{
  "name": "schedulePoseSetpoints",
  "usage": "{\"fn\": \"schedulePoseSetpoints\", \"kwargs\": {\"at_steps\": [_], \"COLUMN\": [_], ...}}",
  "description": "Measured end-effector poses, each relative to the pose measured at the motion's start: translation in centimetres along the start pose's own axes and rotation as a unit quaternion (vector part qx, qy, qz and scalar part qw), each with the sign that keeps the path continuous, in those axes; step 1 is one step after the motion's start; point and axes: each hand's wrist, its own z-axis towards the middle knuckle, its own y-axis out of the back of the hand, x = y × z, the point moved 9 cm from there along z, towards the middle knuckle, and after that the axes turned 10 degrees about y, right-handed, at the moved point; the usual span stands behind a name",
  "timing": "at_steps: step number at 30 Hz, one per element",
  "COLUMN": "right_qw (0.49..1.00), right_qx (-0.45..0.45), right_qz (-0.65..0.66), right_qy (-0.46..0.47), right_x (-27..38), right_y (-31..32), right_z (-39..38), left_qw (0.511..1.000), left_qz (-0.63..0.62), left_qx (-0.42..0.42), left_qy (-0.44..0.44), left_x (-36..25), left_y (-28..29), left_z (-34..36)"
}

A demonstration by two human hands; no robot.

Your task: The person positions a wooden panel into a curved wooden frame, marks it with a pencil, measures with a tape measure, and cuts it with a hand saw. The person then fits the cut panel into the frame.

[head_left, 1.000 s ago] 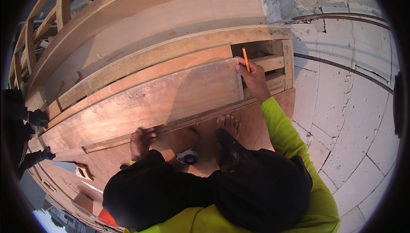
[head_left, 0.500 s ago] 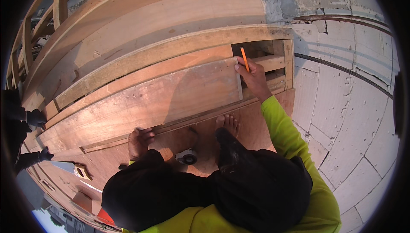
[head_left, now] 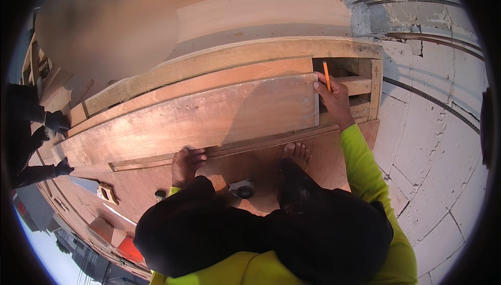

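While the right hand [head_left: 336, 99] holds a pencil [head_left: 326, 74], a handsaw [head_left: 93, 186] lies leftward.

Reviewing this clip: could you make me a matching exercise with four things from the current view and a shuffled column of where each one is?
Things
1. Slim orange pencil
2. Long, flat, tan plywood board
3. Rounded grey tool with a dark round part
4. Handsaw with a pale wooden handle

Places
A. Between the person's black-trousered legs
B. Held in the right hand, pointing up
C. Out to the left, beyond the left hand
D. Spanning from near another person's dark gloves to the right hand

Pairs: 1-B, 2-D, 3-A, 4-C
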Motion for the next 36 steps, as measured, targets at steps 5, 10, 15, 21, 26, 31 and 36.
{"fn": "schedulePoseSetpoints", "kwargs": {"at_steps": [5, 10, 15, 21, 26, 31, 36], "right_qw": [0.997, 0.998, 1.000, 0.999, 0.999, 0.999, 0.997], "right_qx": [-0.030, -0.010, -0.014, 0.006, 0.013, 0.029, -0.017], "right_qz": [-0.029, -0.037, 0.007, -0.032, 0.025, -0.002, -0.034], "right_qy": [-0.061, -0.040, 0.007, -0.021, -0.043, -0.023, -0.072], "right_x": [-1.1, -1.5, -2.1, -3.6, -3.8, -2.2, -1.8], "right_y": [1.0, 1.6, 2.0, 2.4, 2.2, 1.9, 1.4], "right_z": [-0.4, -0.1, 0.6, 0.9, 0.7, -0.1, -0.2], "left_qw": [1.000, 0.999, 0.999, 0.999, 0.980, 0.958, 0.630], "left_qz": [0.001, -0.038, -0.029, -0.014, 0.152, 0.265, 0.512], "left_qx": [0.014, -0.012, -0.028, -0.023, 0.069, -0.088, -0.324], "left_qy": [0.009, 0.005, 0.025, 0.028, 0.106, -0.067, -0.487], "left_x": [-0.2, -0.6, -0.6, -1.1, -2.1, -9.8, -18.6], "left_y": [-1.7, -2.7, -2.8, -3.1, -4.2, -2.7, -6.5], "left_z": [-0.6, -1.2, -1.6, -1.8, -3.9, -5.5, -9.9]}}
